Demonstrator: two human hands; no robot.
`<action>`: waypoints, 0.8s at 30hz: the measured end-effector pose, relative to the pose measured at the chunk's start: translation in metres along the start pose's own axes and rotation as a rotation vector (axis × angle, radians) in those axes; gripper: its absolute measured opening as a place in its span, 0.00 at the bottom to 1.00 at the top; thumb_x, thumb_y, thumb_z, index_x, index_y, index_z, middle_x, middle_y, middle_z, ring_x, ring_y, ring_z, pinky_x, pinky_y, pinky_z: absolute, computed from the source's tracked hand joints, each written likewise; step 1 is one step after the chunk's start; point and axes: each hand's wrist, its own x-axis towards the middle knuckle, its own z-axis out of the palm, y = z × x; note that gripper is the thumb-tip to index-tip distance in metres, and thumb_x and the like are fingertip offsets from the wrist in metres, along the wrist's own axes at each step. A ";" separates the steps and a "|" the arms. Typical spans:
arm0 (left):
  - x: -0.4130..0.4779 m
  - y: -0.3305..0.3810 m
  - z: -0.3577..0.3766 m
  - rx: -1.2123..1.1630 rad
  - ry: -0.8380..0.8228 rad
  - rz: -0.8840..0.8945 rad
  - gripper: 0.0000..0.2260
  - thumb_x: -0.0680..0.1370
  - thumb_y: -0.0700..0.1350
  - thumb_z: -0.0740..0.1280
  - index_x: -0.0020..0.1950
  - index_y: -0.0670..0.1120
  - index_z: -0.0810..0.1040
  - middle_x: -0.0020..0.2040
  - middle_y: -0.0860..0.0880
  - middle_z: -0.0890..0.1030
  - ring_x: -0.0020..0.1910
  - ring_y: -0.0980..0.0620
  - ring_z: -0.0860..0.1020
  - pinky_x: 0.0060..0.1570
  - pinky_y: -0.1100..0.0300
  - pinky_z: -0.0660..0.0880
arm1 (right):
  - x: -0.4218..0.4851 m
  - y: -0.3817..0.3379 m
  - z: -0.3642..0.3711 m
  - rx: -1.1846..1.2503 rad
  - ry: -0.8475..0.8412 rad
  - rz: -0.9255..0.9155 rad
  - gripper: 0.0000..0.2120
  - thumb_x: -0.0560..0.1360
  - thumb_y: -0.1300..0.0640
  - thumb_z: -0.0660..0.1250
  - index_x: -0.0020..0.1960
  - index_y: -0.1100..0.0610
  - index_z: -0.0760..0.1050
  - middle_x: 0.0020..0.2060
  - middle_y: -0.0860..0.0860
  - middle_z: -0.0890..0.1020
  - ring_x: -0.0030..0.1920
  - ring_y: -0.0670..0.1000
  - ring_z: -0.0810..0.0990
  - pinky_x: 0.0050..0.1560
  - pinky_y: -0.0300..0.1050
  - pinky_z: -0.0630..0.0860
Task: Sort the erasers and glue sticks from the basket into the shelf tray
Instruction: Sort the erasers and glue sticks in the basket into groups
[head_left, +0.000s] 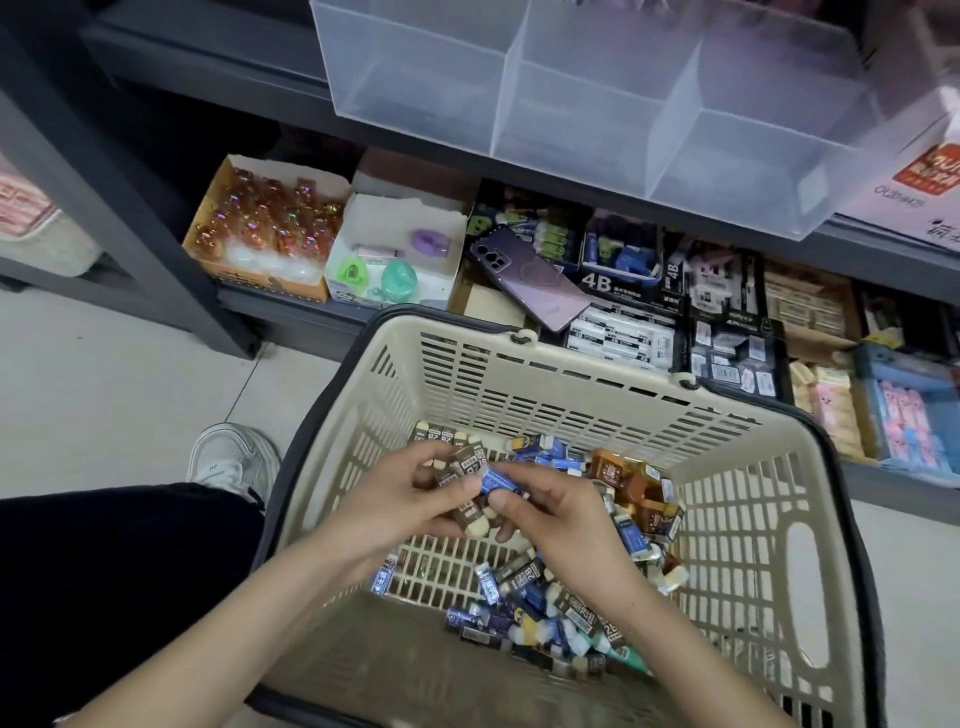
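My left hand (389, 501) clutches several brown erasers (466, 462), my right hand (556, 514) pinches a blue eraser (500, 480) just beside them — I'd keep kinds separate, then lift to the tray (571, 130), well above both hands.

The basket (597, 395) is open on top, with slotted walls all round. Erasers (545, 618) heap at 3 and 6 o'clock, with bare floor between. A phone (530, 275) lies across boxes (623, 332) at 12 o'clock. The clear tray (597, 104) overhangs at 1 o'clock.
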 end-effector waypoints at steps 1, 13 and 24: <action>0.000 0.002 -0.003 0.012 -0.009 0.007 0.21 0.69 0.45 0.71 0.60 0.40 0.75 0.49 0.39 0.83 0.44 0.44 0.83 0.41 0.57 0.81 | 0.000 -0.002 0.000 0.069 -0.011 0.025 0.12 0.75 0.63 0.68 0.53 0.48 0.79 0.42 0.47 0.84 0.34 0.47 0.81 0.42 0.38 0.78; -0.018 0.058 -0.052 0.286 0.134 0.415 0.06 0.75 0.39 0.67 0.52 0.43 0.79 0.41 0.48 0.84 0.40 0.51 0.82 0.39 0.57 0.80 | 0.028 0.062 0.047 0.061 -0.168 0.581 0.10 0.77 0.60 0.66 0.57 0.61 0.75 0.48 0.51 0.80 0.41 0.46 0.79 0.42 0.40 0.78; -0.010 0.055 -0.066 0.254 0.116 0.375 0.06 0.75 0.37 0.67 0.51 0.43 0.79 0.41 0.47 0.84 0.39 0.53 0.81 0.35 0.63 0.77 | 0.051 0.124 0.129 -0.146 -0.040 0.712 0.13 0.67 0.65 0.76 0.30 0.56 0.73 0.30 0.56 0.81 0.32 0.55 0.82 0.43 0.57 0.81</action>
